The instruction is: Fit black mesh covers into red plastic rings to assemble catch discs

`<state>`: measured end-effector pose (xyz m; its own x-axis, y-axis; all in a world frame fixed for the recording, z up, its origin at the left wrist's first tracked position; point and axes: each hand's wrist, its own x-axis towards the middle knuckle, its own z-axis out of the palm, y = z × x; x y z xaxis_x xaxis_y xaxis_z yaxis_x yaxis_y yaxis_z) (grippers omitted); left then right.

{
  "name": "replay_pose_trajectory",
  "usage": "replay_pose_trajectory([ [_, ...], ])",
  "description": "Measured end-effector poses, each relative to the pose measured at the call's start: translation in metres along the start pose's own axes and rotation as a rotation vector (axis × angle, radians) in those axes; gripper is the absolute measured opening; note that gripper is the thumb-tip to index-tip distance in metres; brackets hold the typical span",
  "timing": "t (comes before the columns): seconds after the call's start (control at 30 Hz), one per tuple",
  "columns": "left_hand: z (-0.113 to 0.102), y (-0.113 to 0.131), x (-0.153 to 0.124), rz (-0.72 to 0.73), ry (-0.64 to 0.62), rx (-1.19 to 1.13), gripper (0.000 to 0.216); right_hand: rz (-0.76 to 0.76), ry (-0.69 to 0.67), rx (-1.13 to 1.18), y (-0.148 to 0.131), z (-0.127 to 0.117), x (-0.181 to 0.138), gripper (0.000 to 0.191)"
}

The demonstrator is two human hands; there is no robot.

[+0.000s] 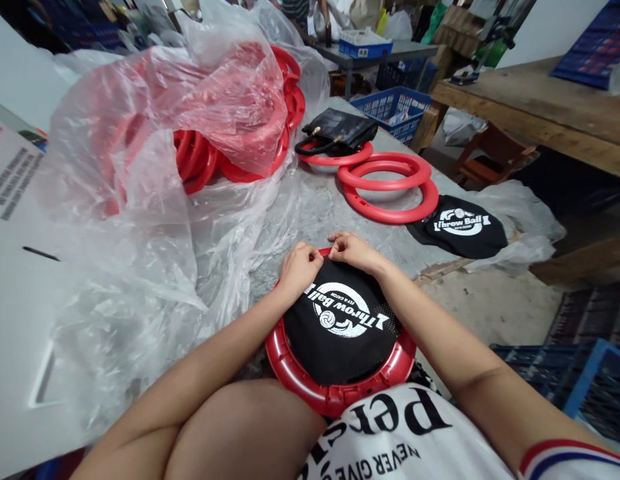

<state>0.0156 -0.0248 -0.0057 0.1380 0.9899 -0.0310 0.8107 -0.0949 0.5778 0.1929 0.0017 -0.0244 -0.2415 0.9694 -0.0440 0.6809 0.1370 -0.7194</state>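
A red plastic ring [335, 393] rests against my body at the table's near edge. A black mesh cloth [340, 333] printed "Throw Ball" in white is stretched over it. My left hand [299, 265] and my right hand [351, 250] pinch the far edge of the cloth at the ring's far rim, fingers closed, close together. Both forearms run along the ring's sides.
Two stacked red rings [387, 190] and a pile of black printed cloths [460, 227] lie farther right on the table [315, 207]. A black handbag [337, 130] sits on another ring. Clear plastic bags [155, 133] hold several red rings at left. Blue crates [395, 107] and wooden benches stand behind.
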Motion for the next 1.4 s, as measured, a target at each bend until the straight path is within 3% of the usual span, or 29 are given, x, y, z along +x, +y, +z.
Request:
replay_pose_trajectory([
  [1.03,0.0066,-0.0059,0.0049,0.020,0.040,0.093,0.018,0.042,0.045,-0.067,-0.0085,0.0016,-0.0043,0.010],
  [1.4,0.0042,-0.0048,0.0095,0.006,-0.004,0.142,0.013,0.049,0.056,-0.121,-0.0092,0.0051,-0.0032,0.012],
])
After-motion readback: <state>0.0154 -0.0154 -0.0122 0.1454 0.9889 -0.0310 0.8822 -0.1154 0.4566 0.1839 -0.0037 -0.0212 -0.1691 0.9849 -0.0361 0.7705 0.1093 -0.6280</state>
